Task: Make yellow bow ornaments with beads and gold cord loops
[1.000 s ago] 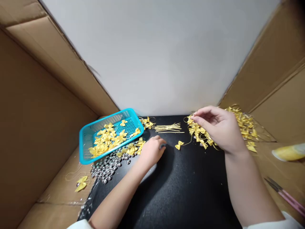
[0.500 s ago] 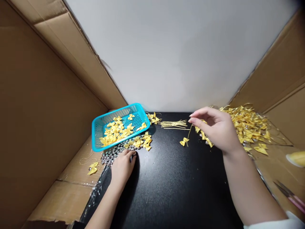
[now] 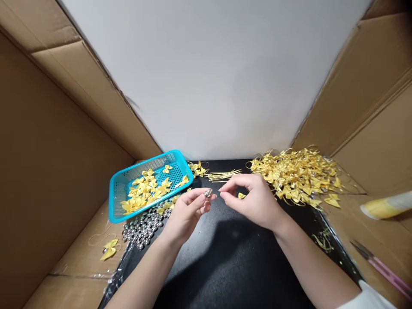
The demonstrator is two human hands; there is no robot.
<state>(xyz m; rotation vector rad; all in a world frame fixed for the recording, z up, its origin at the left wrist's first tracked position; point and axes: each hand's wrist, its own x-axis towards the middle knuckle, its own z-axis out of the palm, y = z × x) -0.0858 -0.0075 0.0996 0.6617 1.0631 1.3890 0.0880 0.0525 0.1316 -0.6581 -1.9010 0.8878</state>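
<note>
Over the black table [image 3: 199, 262], my left hand [image 3: 189, 210] pinches a silver bell [image 3: 208, 193] between thumb and fingertips. My right hand [image 3: 251, 199] faces it, thumb and index finger pinched on a thin cord whose end is too small to make out clearly. A yellow bow [image 3: 241, 195] shows just under the right fingers. Silver bells [image 3: 141, 229] lie in a heap left of my left hand, with a few bows beside them. Behind the hands is a small stack of yellow cords [image 3: 223, 175].
A blue basket [image 3: 112, 201] of yellow bows stands at the left. At the right are a large pile of corded bows [image 3: 296, 174], a yellow-and-white roll [image 3: 383, 207] and pink-handled scissors [image 3: 383, 268]. Cardboard walls rise on both sides.
My left hand has risen from the heap and moved right, now with a silver bell. My right hand has come down and left toward it. The camera view has shifted.
</note>
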